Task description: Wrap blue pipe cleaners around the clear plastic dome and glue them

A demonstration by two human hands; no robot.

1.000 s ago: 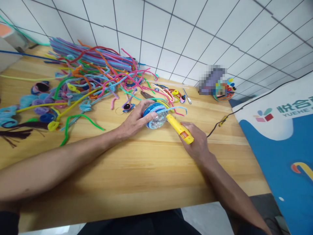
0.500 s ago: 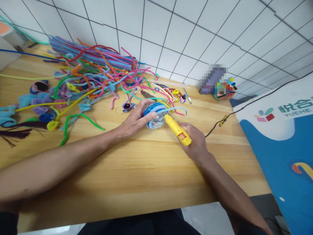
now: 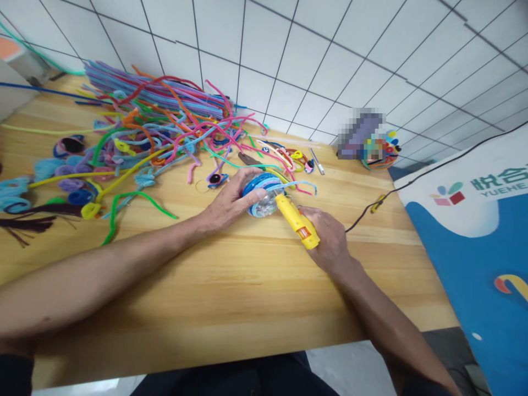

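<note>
My left hand [image 3: 235, 199] is closed around a clear, rounded container [image 3: 266, 205], tilted on its side, with blue pipe cleaners wrapped about its left part. A light blue pipe cleaner [image 3: 303, 183] runs from the wrapping out to the right, its end loose. In my right hand [image 3: 328, 234] is a yellow hot glue gun [image 3: 297, 221], gripped by its handle. The gun's nozzle is at the container's upper right side, close to the pipe cleaner; whether it touches, I cannot tell.
A tangled heap of pipe cleaners [image 3: 165, 118] covers the table's back left. Behind the container lie pliers [image 3: 248, 159] and a pen-like tool [image 3: 317, 161]. A black cord [image 3: 361, 215] runs off to the right. A tiled wall [image 3: 264, 60] bounds the back.
The glue gun has tilted and shifted slightly down and left at the container's side. My left hand and the container hold nearly the same place.
</note>
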